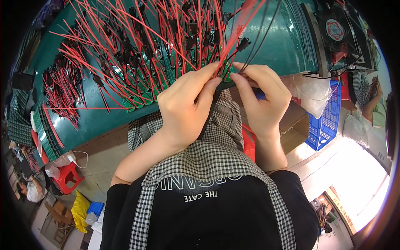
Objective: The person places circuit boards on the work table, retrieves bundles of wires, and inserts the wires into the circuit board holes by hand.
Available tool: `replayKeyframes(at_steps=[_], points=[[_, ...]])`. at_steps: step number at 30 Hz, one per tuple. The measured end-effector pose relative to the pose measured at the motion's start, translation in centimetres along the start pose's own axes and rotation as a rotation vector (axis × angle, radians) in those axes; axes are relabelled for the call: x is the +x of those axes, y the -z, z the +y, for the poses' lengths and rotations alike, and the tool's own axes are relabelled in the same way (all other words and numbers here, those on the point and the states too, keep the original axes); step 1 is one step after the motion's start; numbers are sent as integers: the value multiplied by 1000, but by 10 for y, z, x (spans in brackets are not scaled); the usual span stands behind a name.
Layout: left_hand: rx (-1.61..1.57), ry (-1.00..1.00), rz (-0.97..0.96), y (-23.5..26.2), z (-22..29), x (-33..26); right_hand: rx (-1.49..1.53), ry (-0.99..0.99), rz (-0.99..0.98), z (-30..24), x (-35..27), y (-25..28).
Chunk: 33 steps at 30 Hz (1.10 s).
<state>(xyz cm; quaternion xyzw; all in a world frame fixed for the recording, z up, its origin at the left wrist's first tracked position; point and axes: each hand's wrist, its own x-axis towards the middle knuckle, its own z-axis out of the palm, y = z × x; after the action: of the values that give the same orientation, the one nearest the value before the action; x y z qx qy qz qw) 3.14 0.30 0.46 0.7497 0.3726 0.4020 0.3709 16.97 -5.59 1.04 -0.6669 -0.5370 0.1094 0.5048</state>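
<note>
1. Nearest the camera: black shirt point(216, 221) with a black-and-white checked apron point(212, 154) over it, apron spread across the lap.
2. Left hand point(185, 104): thumb and forefinger pinched around red wires point(238, 31), close to where they meet the board. Upper ends of the wires are blurred. Other fingers curl in.
3. Right hand point(264, 96): thumb and forefinger closing on black wires point(260, 37), which rise up and right from the fingertips. Exact contact point partly hidden.
4. Work piece: green circuit board point(227, 68), between the two sets of fingertips at the near edge of the table point(98, 125). Fingers cover part of it. A black plug point(243, 44) stands just above, on its own lead.
5. More green boards point(141, 100) sit side by side, left of the hands along the table edge and behind. Red and black leads fan up from them, many ending in black plugs.
6. Far left of the table: a loose heap of red and black wires point(62, 85), apart from the boards.
7. Right end: a black fan point(336, 31); below it, a clear plastic bag point(313, 93), a blue crate point(327, 118) and a cardboard box point(294, 127).
8. Lower left, on the floor: red stool point(68, 178), yellow bag point(80, 210).
9. Other people visible at both sides, well apart from this table.
</note>
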Motion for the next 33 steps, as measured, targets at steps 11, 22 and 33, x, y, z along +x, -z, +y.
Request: replayKeyframes(at_steps=[11,22,33], points=[[-200,62,2,1,3,0,182,-145,22,5,1,11],[-164,-30,-5,-18,1,-2,187,-132,45,15,1,19],[-107,-18,37,-5,-8,-6,145,-94,45,9,1,4]])
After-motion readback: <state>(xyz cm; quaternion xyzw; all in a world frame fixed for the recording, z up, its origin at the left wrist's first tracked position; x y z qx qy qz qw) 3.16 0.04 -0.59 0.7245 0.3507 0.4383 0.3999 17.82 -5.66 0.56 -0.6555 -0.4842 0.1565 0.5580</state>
